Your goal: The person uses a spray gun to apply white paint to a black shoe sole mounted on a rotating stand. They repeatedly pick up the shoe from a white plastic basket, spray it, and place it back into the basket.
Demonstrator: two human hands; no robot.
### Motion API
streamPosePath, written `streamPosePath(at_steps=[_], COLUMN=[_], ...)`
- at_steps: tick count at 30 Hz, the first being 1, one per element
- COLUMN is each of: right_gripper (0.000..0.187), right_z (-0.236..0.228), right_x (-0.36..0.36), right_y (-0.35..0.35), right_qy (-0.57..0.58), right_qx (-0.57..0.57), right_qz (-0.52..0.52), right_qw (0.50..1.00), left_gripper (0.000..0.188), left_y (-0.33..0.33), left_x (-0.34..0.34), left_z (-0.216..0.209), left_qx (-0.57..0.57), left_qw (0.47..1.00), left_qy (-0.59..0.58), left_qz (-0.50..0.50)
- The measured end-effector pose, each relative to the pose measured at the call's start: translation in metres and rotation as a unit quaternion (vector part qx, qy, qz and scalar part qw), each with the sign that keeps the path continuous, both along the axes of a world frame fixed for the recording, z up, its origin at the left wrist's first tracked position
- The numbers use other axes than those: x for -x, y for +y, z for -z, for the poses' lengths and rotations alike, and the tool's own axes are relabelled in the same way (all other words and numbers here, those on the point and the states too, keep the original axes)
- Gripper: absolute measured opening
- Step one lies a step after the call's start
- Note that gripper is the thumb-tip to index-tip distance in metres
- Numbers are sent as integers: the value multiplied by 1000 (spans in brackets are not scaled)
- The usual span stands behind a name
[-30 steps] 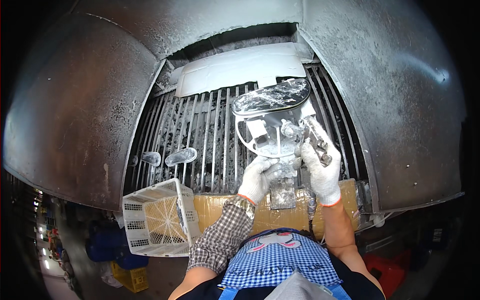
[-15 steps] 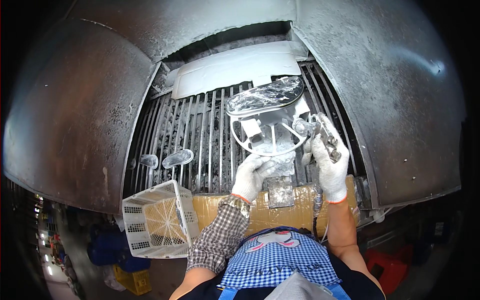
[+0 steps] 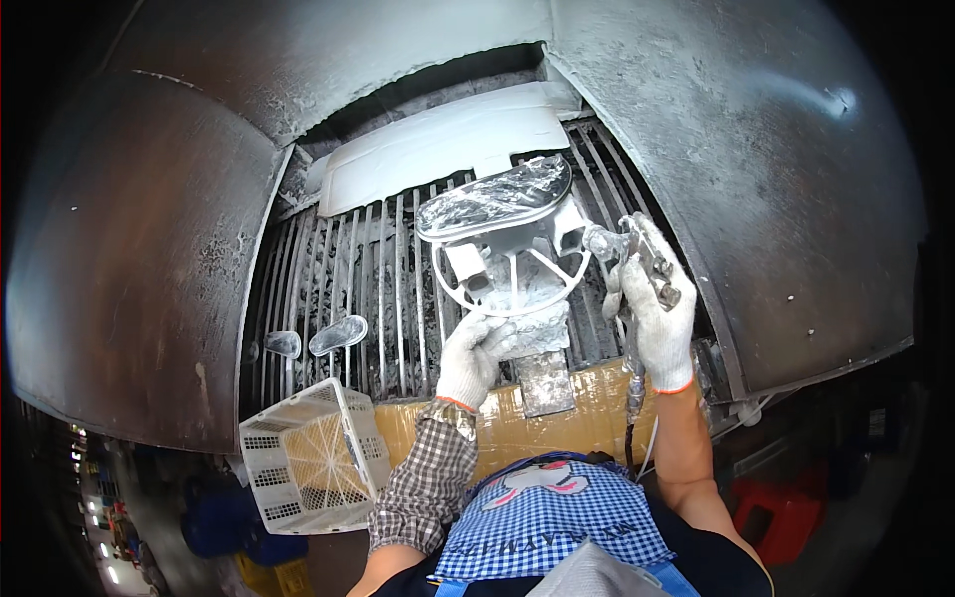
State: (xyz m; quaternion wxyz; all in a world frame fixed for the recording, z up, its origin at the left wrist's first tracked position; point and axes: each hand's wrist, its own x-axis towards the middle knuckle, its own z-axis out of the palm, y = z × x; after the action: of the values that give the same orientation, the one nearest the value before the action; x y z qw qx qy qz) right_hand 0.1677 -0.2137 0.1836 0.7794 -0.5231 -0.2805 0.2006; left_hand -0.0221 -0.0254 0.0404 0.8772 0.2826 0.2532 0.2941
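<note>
My left hand (image 3: 468, 358), in a white glove, closes on the near rim of a white spoked ring (image 3: 514, 279). Above the ring rests a long oval piece (image 3: 494, 199), its dark face under crinkled clear film and its edge white. White blocks show beneath it on both sides. My gloved right hand (image 3: 659, 316) is wrapped round a spray gun (image 3: 659, 271) dusted with white, its nozzle end close to the ring's right side. A hose (image 3: 635, 393) hangs below the gun. The fingertips of my left hand are partly hidden under the rim.
Metal bars (image 3: 383, 298) form a grate below, with two small oval pieces (image 3: 338, 335) on stems at left. A white plastic basket (image 3: 284, 502) stands near left. White cardboard (image 3: 448, 139) lies behind; metal walls (image 3: 796, 229) enclose both sides. Brown taped cardboard (image 3: 597, 408) covers the front edge.
The view has shifted, so the ring, oval piece and left hand appear farther left. The spray gun stays beside the ring's right side, and both hands keep their hold.
</note>
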Motion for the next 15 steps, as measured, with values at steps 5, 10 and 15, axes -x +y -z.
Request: streamPosePath(at_steps=[5, 10, 15], right_gripper=[57, 57, 57], right_z=[2, 1, -5], right_x=[-10, -20, -31], right_y=[-2, -5, -11], right_qy=[-6, -11, -4], right_qx=[-8, -15, -19], right_qz=[11, 28, 39], right_qw=[1000, 999, 999], left_gripper=[43, 38, 39], left_y=[3, 10, 29], left_x=[5, 10, 18], left_z=[-3, -6, -1], left_qx=[-5, -7, -41], left_qw=[1000, 1000, 998], left_qy=[0, -2, 11], left_qz=[-15, -26, -39])
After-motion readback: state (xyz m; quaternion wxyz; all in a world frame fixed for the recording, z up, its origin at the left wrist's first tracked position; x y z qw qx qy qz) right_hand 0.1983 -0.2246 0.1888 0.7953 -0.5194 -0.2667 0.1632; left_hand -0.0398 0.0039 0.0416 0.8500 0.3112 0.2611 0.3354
